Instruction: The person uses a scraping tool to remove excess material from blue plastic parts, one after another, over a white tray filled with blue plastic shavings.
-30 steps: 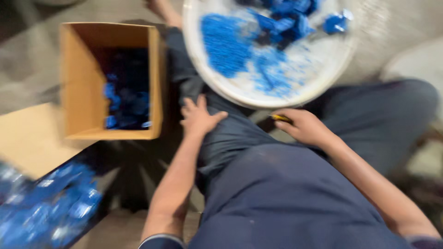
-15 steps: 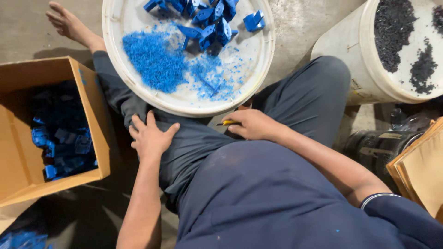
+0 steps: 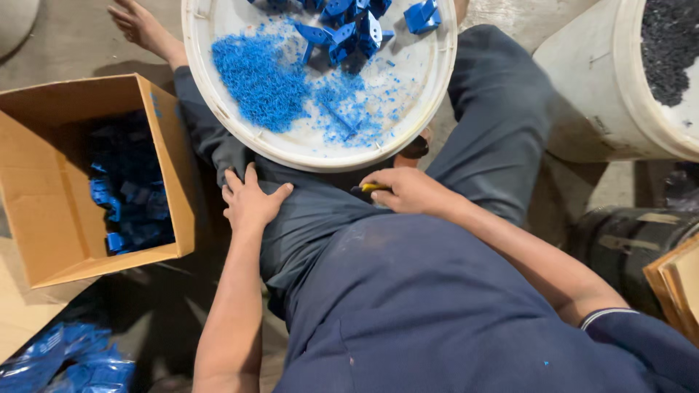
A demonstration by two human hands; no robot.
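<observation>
Yellow tool (image 3: pixel 370 188) in right hand's (image 3: pixel 408 191) closed grip, left hand (image 3: pixel 251 204) flat on thigh, white basin (image 3: pixel 218 116) just beyond.

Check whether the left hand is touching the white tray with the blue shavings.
Apart. The head view shows the left hand lying flat on the thigh, with a strip of dark trouser cloth visible between its fingertips and the rim of the white tray.

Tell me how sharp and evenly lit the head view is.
Head view: mostly sharp, no motion blur; the white tray is brightly lit with blue shavings crisp; the cardboard box interior sits in deep shadow, the floor below it dark; left hand and right hand clear.
</observation>
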